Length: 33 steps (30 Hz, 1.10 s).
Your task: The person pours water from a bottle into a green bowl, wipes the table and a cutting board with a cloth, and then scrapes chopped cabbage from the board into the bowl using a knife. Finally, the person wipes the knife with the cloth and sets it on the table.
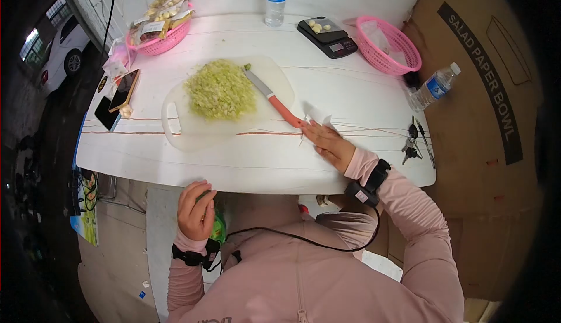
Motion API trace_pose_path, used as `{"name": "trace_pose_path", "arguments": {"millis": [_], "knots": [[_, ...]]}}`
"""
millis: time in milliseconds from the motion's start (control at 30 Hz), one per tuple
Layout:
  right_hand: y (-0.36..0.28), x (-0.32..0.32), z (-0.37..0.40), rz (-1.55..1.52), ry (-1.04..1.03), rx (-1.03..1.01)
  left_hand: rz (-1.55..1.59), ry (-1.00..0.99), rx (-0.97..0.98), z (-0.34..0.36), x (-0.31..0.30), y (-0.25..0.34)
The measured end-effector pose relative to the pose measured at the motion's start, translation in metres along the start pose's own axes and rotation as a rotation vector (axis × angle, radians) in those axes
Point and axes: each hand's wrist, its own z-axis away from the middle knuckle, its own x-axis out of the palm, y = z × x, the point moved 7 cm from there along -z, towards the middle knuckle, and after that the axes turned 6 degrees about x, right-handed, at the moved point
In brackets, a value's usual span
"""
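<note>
My right hand (328, 145) lies with fingers stretched out on the table, partly over a crumpled white tissue (320, 118). Its fingertips are close to the handle end of a knife (284, 111) with an orange-red handle. The blade rests on a translucent white cutting board (187, 139), beside a heap of finely chopped pale green vegetable (221, 90). A small green piece (247, 66) sits near the blade tip. At the table's front edge my left hand (196, 213) is curled; something dark shows between its fingers, too small to make out.
A pink basket (160, 45) of bagged food and two phones (124, 89) are at left. Behind stand a water bottle (276, 1) and a black scale (327, 38) with garlic cloves. Another pink basket (397, 66), a tilted bottle (435, 86), keys (411, 142) and a cardboard box (467, 118) are right.
</note>
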Motion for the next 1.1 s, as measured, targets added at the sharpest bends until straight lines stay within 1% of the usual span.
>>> {"name": "trace_pose_path", "arguments": {"millis": [133, 267, 333, 367, 400, 467, 500, 567, 600, 667, 700, 733, 800, 833, 867, 933, 967, 1033, 1067, 1100], "knots": [[-0.019, 0.014, 0.014, 0.0, 0.034, 0.018, 0.015, -0.003, -0.007, 0.003, -0.001, 0.003], [-0.038, 0.02, 0.025, 0.1, 0.03, -0.025, 0.037, -0.001, 0.027, 0.0, 0.0, 0.01], [-0.035, 0.012, 0.026, -0.274, 0.019, -0.078, 0.035, 0.0, 0.049, -0.004, 0.001, 0.012], [-0.027, 0.002, 0.03, -0.491, 0.058, -0.027, 0.031, -0.001, 0.066, -0.005, 0.0, 0.014], [-0.021, -0.004, 0.029, -0.495, 0.059, -0.024, 0.032, -0.006, 0.066, -0.008, -0.001, 0.015], [0.005, -0.024, 0.029, -1.625, 0.195, -0.023, 0.052, -0.014, 0.074, -0.012, -0.003, 0.018], [0.01, -0.031, 0.033, -1.625, 0.204, -0.017, 0.06, -0.019, 0.078, -0.011, -0.003, 0.019], [0.035, -0.044, 0.047, -1.691, 0.427, 0.165, 0.05, -0.017, 0.071, -0.011, -0.001, 0.019], [0.044, -0.044, 0.05, -1.685, 0.443, 0.168, 0.062, -0.019, 0.082, -0.011, 0.001, 0.021], [0.075, -0.033, 0.059, -1.715, 0.601, 0.412, 0.056, -0.048, 0.068, -0.011, 0.006, 0.022], [0.089, -0.034, 0.067, -1.55, 0.662, 0.559, 0.056, -0.047, 0.09, -0.012, 0.007, 0.024], [0.098, -0.03, 0.066, -1.549, 0.666, 0.56, 0.059, -0.047, 0.092, -0.014, 0.009, 0.026], [0.121, -0.038, 0.074, -0.822, 0.816, 0.682, 0.088, -0.053, 0.093, -0.017, 0.01, 0.03], [0.107, -0.05, 0.075, -0.527, 0.801, 0.644, 0.088, -0.054, 0.091, -0.018, 0.01, 0.03], [0.1, -0.054, 0.075, -0.528, 0.797, 0.644, 0.085, -0.054, 0.099, -0.019, 0.01, 0.03], [0.067, -0.063, 0.062, 0.342, 0.603, 0.594, 0.082, -0.057, 0.105, -0.022, 0.011, 0.031], [0.06, -0.065, 0.062, 0.341, 0.602, 0.594, 0.077, -0.066, 0.108, -0.024, 0.011, 0.032], [0.045, -0.07, 0.065, 0.548, 0.653, 0.604, 0.071, -0.074, 0.11, -0.027, 0.012, 0.033], [0.045, -0.07, 0.065, 0.548, 0.652, 0.601, 0.063, -0.071, 0.112, -0.028, 0.013, 0.033], [0.055, -0.065, 0.065, 0.474, 0.539, 0.688, 0.056, -0.069, 0.11, -0.029, 0.013, 0.033]]}}
